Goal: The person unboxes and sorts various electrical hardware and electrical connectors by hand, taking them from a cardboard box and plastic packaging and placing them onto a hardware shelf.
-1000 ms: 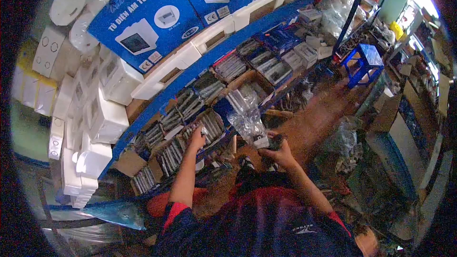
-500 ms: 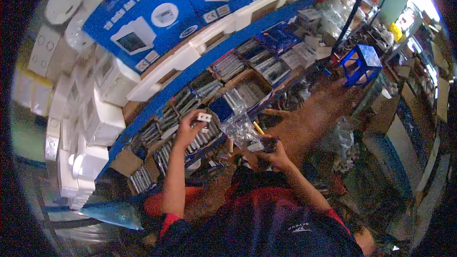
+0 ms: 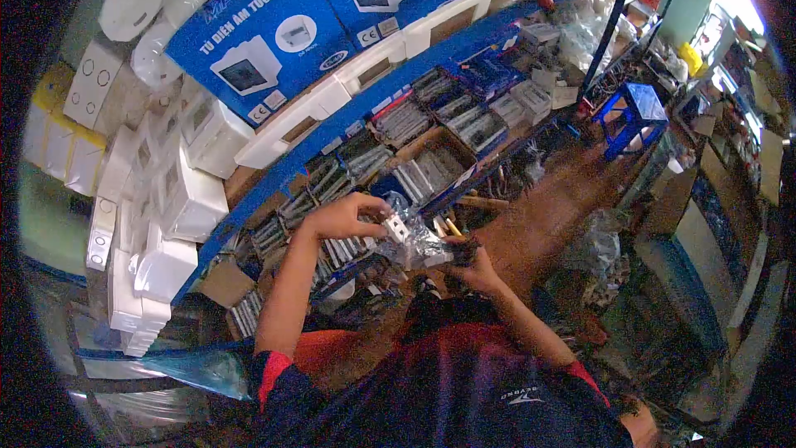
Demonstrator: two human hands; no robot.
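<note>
Between its thumb and fingers, my left hand grips a small white socket piece with dark holes. The piece is at the clear plastic bag, over its left side; whether it is inside the opening cannot be made out. My right hand is closed on the bag's right side, together with something dark that is too blurred to name. Behind the hands, a cardboard box holds pale packed pieces.
A shelf with a blue edge carries rows of small packs. Blue printed boxes and white enclosures stand at the left and above. A blue stool stands on the brown floor at the right.
My left hand has moved right with the white piece, up to the bag. My right hand stays near the same place, holding the bag. The view has shifted slightly.
</note>
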